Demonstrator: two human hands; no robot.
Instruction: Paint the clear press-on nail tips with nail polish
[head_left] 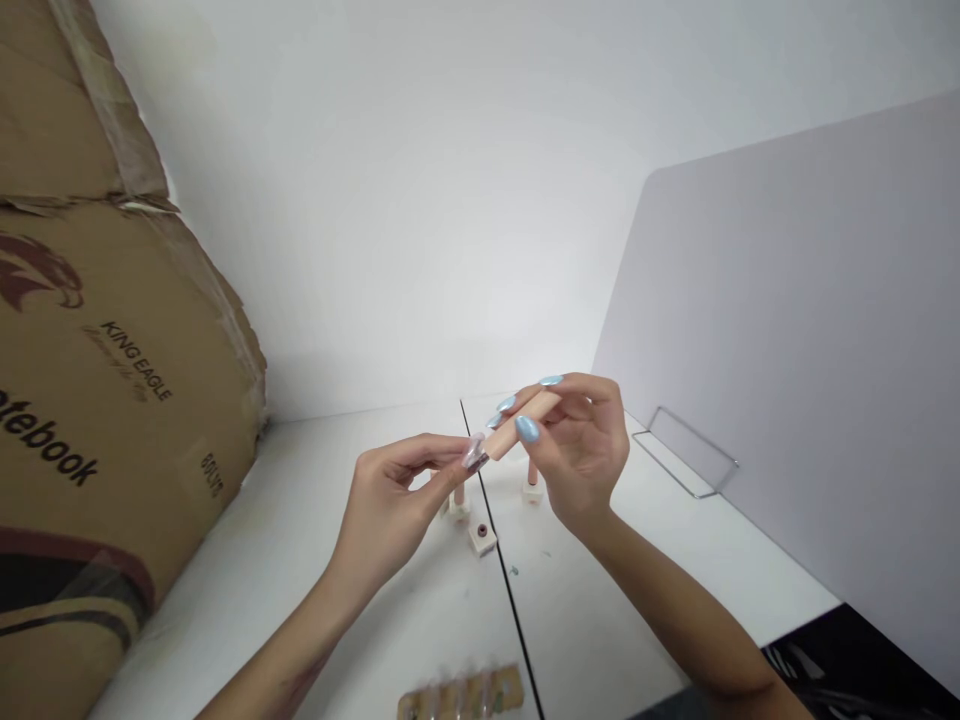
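My right hand [589, 450], with light blue nails, grips a long pale-pink nail polish cap [521, 425] between thumb and fingers. It is tilted, its lower end pointing down to the left. At that end, my left hand [409, 490] is closed, thumb and index finger pinched together at shiny, silvery nails. Whether anything lies in that pinch is too small to tell. On the table below stands an open nail polish bottle [482, 541] with a dark neck. Two capped polish bottles stand behind the hands, one at left [459, 507] and one at right [532, 490], both partly hidden.
A tan holder [512, 690] with several clear upright pieces lies at the near edge. A large cardboard box [112, 400] fills the left side. On the right are a grey panel [787, 330] and a wire stand [697, 495]. A dark seam [510, 590] crosses the white table.
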